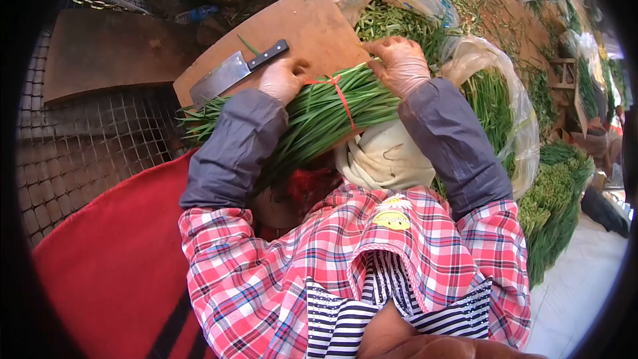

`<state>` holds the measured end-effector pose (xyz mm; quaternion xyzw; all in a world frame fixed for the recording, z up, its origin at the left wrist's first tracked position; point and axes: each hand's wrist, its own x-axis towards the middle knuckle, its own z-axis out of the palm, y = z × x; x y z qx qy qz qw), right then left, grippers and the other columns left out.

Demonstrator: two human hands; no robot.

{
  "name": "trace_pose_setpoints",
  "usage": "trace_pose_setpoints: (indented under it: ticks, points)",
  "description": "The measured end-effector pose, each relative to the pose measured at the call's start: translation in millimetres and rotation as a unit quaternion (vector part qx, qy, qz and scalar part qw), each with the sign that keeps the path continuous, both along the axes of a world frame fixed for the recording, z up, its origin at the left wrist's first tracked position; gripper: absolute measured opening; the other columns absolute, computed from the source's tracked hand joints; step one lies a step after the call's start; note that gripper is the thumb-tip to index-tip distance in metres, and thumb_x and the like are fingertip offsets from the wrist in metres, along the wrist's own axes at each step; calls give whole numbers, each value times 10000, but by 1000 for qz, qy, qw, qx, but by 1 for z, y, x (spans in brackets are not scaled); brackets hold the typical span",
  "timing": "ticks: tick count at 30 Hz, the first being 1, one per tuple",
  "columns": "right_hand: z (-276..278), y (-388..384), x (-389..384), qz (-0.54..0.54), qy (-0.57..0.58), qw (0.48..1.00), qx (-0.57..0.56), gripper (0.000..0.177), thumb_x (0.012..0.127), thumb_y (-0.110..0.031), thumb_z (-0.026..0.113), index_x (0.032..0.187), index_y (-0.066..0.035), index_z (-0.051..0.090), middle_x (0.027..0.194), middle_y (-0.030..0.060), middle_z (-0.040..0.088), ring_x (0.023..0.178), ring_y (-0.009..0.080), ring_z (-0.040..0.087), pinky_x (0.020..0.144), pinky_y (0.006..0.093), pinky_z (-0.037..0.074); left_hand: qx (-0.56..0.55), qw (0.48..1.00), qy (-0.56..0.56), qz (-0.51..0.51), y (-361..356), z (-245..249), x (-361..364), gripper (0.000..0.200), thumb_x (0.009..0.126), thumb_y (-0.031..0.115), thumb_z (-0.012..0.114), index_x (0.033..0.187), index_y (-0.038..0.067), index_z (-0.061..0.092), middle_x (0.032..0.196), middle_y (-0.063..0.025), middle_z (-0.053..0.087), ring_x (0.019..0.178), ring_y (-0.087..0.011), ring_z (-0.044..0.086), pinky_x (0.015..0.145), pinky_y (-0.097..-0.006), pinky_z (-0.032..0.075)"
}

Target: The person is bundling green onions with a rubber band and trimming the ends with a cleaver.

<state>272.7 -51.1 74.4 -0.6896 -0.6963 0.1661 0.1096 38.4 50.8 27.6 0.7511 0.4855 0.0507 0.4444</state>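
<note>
A bundle of long green chives lies across the near edge of a wooden cutting board, bound with a red tie. My left hand, in a thin clear glove, is closed beside the tie, and one end of the tie runs towards it. What its curled fingers hold is hidden. My right hand, gloved too, is closed at the bundle's right end, its thumb against the stalks. A cleaver with a black handle lies flat on the board, left of my left hand.
Plastic bags of chives and green trimmings stand on the right. More bundled stalks lie farther right. Another wooden board rests on wire mesh at left. A red cloth spreads below the mesh.
</note>
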Motion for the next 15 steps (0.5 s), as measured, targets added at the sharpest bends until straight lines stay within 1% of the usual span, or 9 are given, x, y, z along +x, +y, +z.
trace_pose_setpoints:
  ticks: [1, 2, 5, 6, 7, 8, 10, 13, 15]
  points:
    - [2, -1, 1, -7, 40, 996, 76, 337, 783, -364, 585, 1085, -217, 607, 1024, 70, 618, 985, 271, 547, 872, 424, 373, 32, 998, -47, 22, 1, -3, -6, 261, 785, 181, 613, 1007, 44, 627, 911, -147, 649, 866, -255, 625, 747, -330, 477]
    - [6, -2, -3, -6, 54, 995, 81, 319, 751, -331, 616, 1044, -205, 621, 996, 61, 622, 968, 263, 554, 831, 411, 409, 100, 989, -105, 31, 3, -5, -13, 254, 801, 109, 573, 1043, 42, 608, 940, -146, 640, 859, -250, 623, 742, -329, 479]
    - [23, -1, -26, 60, -19, 998, 8, 297, 756, -321, 604, 1026, -199, 629, 969, 57, 620, 957, 252, 559, 785, 386, 445, 153, 974, -152, 63, -26, 59, -18, 218, 778, 110, 606, 982, 36, 619, 917, -148, 632, 845, -274, 613, 737, -349, 475]
    - [25, -1, -37, 45, -10, 999, 16, 267, 725, -271, 659, 964, -150, 650, 874, 73, 621, 876, 276, 577, 761, 411, 452, 171, 977, -128, 17, -39, 72, -19, 200, 760, 109, 626, 945, 34, 618, 894, -147, 625, 836, -287, 606, 735, -356, 474]
    - [22, 3, -44, 47, -13, 999, -18, 256, 728, -276, 654, 952, -152, 652, 868, 75, 619, 865, 280, 580, 746, 410, 456, 189, 976, -104, -28, -54, 83, -18, 185, 742, 109, 647, 908, 32, 617, 872, -146, 619, 827, -301, 599, 734, -363, 472]
    - [18, 7, -50, 49, -15, 997, -51, 245, 731, -280, 649, 941, -154, 654, 862, 78, 617, 855, 284, 583, 732, 409, 460, 182, 975, -104, -74, -68, 90, -13, 159, 728, 69, 665, 871, 23, 613, 878, -111, 624, 834, -248, 604, 763, -328, 465]
    - [3, 18, -60, 24, -13, 992, -123, 206, 751, -286, 624, 906, -154, 656, 836, 101, 608, 812, 298, 590, 685, 405, 468, 211, 964, -83, -141, -82, 81, -3, 318, 674, 136, 713, 957, 54, 593, 1016, -112, 586, 982, -284, 541, 857, -367, 421]
    - [-5, 3, -61, -29, 66, 997, -29, 196, 774, -278, 607, 907, -141, 650, 821, 116, 603, 797, 306, 588, 683, 409, 462, 248, 959, -3, -138, -80, 64, 0, 661, 564, 294, 781, 1123, 68, 513, 1184, -114, 505, 1132, -311, 439, 950, -405, 342]
    - [-7, -5, -59, -97, 149, 983, -37, 210, 803, -281, 574, 924, -123, 642, 826, 133, 620, 777, 323, 596, 680, 409, 465, 271, 948, 78, -145, -79, 57, 7, 860, 489, 390, 800, 1207, 72, 452, 1245, -111, 463, 1184, -319, 392, 978, -428, 309]
